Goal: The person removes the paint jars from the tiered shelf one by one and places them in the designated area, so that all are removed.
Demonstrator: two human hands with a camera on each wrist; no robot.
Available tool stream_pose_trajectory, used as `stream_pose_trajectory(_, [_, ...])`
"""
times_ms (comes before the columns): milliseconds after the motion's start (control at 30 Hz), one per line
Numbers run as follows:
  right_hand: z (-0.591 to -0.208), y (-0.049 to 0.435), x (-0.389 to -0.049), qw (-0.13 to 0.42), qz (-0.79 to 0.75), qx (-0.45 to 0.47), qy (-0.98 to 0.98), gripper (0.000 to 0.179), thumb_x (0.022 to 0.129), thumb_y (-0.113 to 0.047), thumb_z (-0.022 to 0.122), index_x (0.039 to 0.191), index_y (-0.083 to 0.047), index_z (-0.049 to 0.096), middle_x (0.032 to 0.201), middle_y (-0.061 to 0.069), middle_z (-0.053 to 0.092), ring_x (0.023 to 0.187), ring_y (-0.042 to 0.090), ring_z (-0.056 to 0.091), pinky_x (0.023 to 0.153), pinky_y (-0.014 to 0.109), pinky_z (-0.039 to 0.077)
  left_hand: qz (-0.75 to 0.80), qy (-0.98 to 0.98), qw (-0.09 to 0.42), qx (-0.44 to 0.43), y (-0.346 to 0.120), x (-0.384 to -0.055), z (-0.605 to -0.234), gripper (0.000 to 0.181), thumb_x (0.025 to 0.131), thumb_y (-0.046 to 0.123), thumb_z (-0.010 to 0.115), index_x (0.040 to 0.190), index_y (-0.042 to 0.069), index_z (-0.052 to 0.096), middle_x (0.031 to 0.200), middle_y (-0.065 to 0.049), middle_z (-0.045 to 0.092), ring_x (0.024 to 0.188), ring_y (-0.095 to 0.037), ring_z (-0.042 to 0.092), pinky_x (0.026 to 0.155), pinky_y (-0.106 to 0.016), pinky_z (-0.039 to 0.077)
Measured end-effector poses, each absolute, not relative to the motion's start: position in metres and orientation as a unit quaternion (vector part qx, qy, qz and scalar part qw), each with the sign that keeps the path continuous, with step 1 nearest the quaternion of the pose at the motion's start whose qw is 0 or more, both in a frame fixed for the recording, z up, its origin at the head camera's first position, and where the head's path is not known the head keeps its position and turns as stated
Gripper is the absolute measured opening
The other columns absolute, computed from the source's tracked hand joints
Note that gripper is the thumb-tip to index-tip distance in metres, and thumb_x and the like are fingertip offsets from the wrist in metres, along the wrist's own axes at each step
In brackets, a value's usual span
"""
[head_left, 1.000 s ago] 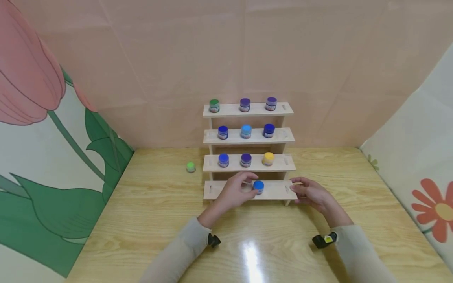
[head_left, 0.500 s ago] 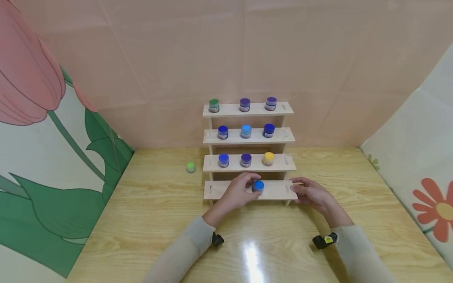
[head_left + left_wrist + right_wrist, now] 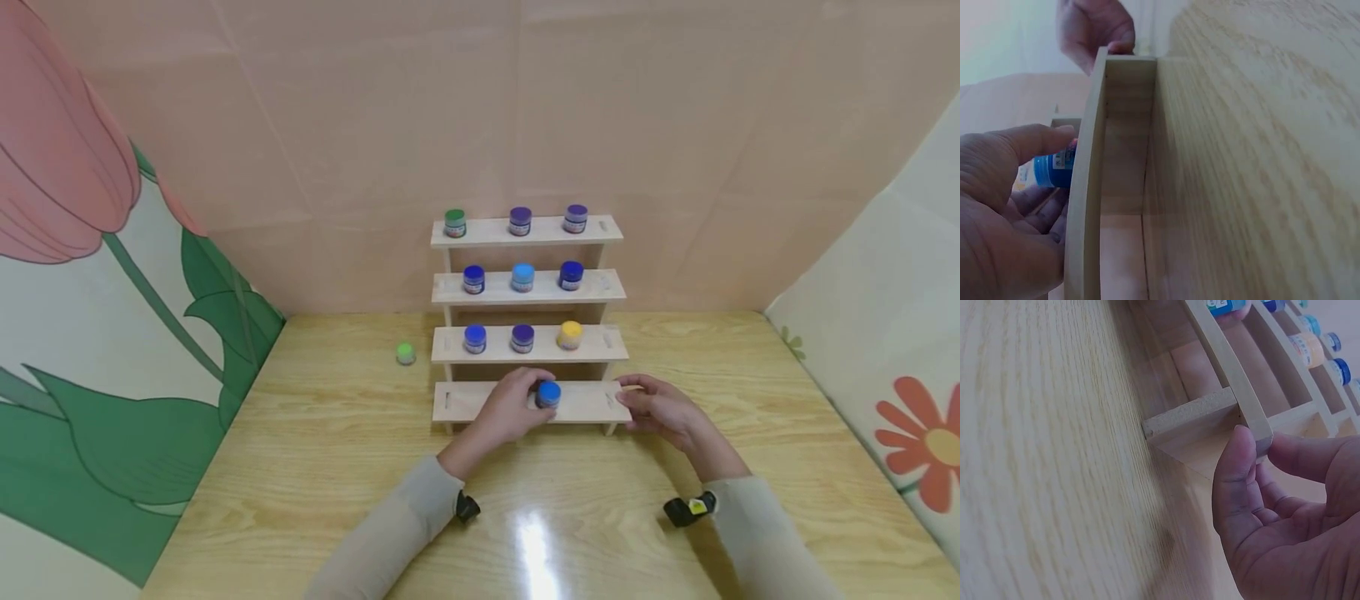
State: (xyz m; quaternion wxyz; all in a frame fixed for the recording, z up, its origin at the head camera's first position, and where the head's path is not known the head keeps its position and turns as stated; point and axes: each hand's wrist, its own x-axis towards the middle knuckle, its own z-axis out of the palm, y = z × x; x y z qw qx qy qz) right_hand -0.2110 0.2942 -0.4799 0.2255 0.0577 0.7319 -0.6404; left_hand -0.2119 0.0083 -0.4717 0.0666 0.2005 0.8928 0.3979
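Note:
On the lowest step of a wooden tiered display stand (image 3: 585, 403) stands an upright small blue-lidded paint jar (image 3: 549, 395). My left hand (image 3: 510, 408) holds this jar from its left side, thumb in front and fingers behind; in the left wrist view the thumb lies along the blue jar (image 3: 1054, 170). At the right end of the same step, my right hand (image 3: 663, 412) pinches the board's corner between thumb and fingers, seen close up in the right wrist view around the board end (image 3: 1262, 442).
Upper steps carry several paint jars, among them a green one (image 3: 455, 223), a light blue one (image 3: 522, 278) and a yellow one (image 3: 570, 336). A light green jar (image 3: 406, 354) sits on the wood-grain table (image 3: 337, 433), left of the stand. A pinkish backdrop (image 3: 360, 150) rises behind.
My left hand has shifted slightly right, its fingers and thumb closer around the blue jar. The jar stays in nearly the same place. My right hand keeps its grip on the step's end.

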Motion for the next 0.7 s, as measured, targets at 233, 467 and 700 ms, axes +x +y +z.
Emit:
stream_pose_trajectory(233, [-0.478,0.296,-0.212,0.222,-0.646,0.054,0.728,0.051,0.103,-0.019,0.061,0.144,0.001,0.038,0.101,-0.001,0.065,0.087,0.012,0.066,0.072,0.029,0.059,0.393,0.899,0.051,0.186,0.012,-0.212,-0.472,0.039,0.09,0.028,0.08,0.125,0.021,0.065,0.12,0.005,0.064,0.109,-0.013,0.058,0.097,-0.032,0.051])
stream_pose_trajectory(467, [-0.479,0.296,-0.21,0.225,-0.643,0.059,0.73,0.053,0.103,-0.019,0.06,0.146,0.001,0.036,0.102,-0.002,0.065,0.088,0.012,0.066,0.074,0.03,0.059,0.437,0.879,0.033,0.187,0.004,-0.208,-0.468,0.037,0.088,0.025,0.082,0.122,0.021,0.067,0.112,0.008,0.063,0.096,-0.009,0.058,0.085,-0.023,0.053])
stream_pose_trajectory(700, [-0.483,0.295,-0.21,0.221,-0.648,0.064,0.726,0.053,0.103,-0.02,0.061,0.145,0.0,0.037,0.102,0.0,0.064,0.086,0.013,0.065,0.073,0.029,0.059,0.466,0.862,0.034,0.196,-0.014,-0.197,-0.46,0.035,0.088,0.019,0.081,0.12,0.018,0.067,0.11,0.006,0.062,0.096,-0.009,0.061,0.084,-0.02,0.055])
